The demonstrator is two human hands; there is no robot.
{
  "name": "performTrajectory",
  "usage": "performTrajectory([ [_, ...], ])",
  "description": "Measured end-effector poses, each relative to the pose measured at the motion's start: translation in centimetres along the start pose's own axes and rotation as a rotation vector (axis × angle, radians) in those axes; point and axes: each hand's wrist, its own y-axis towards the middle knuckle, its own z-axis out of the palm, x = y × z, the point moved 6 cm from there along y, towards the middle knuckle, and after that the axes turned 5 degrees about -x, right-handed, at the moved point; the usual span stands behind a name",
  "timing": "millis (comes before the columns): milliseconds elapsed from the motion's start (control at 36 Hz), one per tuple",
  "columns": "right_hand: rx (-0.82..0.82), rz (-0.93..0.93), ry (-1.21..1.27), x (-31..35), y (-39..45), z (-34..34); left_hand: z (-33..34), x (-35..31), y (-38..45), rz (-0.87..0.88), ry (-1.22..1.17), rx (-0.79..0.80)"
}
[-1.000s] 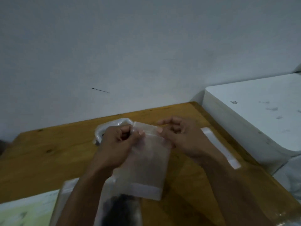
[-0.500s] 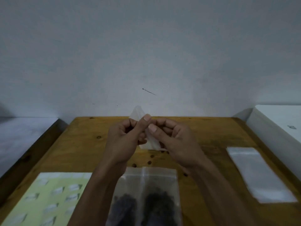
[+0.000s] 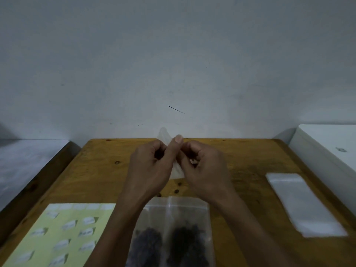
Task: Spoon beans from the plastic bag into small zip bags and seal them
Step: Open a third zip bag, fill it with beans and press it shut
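Above the middle of the wooden table (image 3: 240,151) both my hands hold one small empty zip bag (image 3: 177,172) on edge. My left hand (image 3: 152,166) pinches its upper part between thumb and curled fingers. My right hand (image 3: 204,170) grips it from the right with curled fingers. A corner of the bag sticks up behind my left thumb. Two clear zip bags with dark beans (image 3: 173,234) lie side by side at the near edge, between my forearms. No spoon or large bag is in view.
A stack of empty clear bags (image 3: 304,203) lies on the right of the table. A pale green sticker sheet (image 3: 63,234) covers the near left corner. A few loose beans (image 3: 176,190) lie near the middle. A white block (image 3: 331,151) stands right, a grey surface (image 3: 25,162) left.
The view swung from the table's right side to its centre. The small bag, held flat and wide a second ago, now stands on edge, and my hands have come closer together.
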Motion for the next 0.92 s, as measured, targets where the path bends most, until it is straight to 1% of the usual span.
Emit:
performTrajectory([
  [111,-0.087,-0.015,-0.072,0.2,-0.2,-0.4,0.6,-0.5,-0.2,0.030,0.043,0.054],
  [194,-0.158,-0.040,-0.145,0.0,-0.3,-0.7,0.4,-0.6,-0.1,0.097,0.158,-0.006],
  [278,-0.182,-0.081,-0.226,0.2,-0.7,-0.3,0.5,-0.9,0.1,0.113,0.191,-0.037],
  [333,-0.234,-0.089,-0.280,0.3,-0.8,-0.4,0.3,-1.3,0.1,0.126,0.212,-0.059],
  [389,-0.320,-0.046,-0.292,0.0,-0.4,-1.4,-0.1,-1.4,0.1,0.124,0.231,-0.079],
  [417,-0.333,-0.013,-0.274,-0.3,-0.1,-1.9,-0.3,-1.4,0.0,0.124,0.249,-0.079],
  [472,-0.307,0.002,-0.256,-0.5,0.4,-2.3,-0.3,-1.5,0.0,0.116,0.274,-0.068],
  [556,-0.237,-0.102,-0.260,0.4,0.3,-2.0,-0.5,-1.3,0.5,0.047,0.238,-0.054],
  [611,-0.152,-0.163,-0.276,0.9,0.0,-1.3,-0.6,-1.3,0.9,0.009,0.212,-0.020],
  [667,-0.094,-0.220,-0.324,1.0,0.0,-0.9,-0.6,-1.5,1.2,-0.009,0.225,0.024],
  [694,-0.063,-0.219,-0.337,0.8,0.1,-0.8,-0.7,-1.6,1.2,-0.016,0.241,0.039],
  [722,-0.023,-0.186,-0.340,0.6,0.2,-0.7,-0.8,-1.6,1.2,-0.022,0.256,0.049],
  [806,0.094,0.000,-0.364,-0.3,0.8,-0.6,-1.0,-1.7,1.2,-0.026,0.303,0.088],
  [917,0.121,0.074,-0.409,-0.4,1.1,-0.6,-1.1,-2.2,1.1,0.034,0.293,0.131],
])
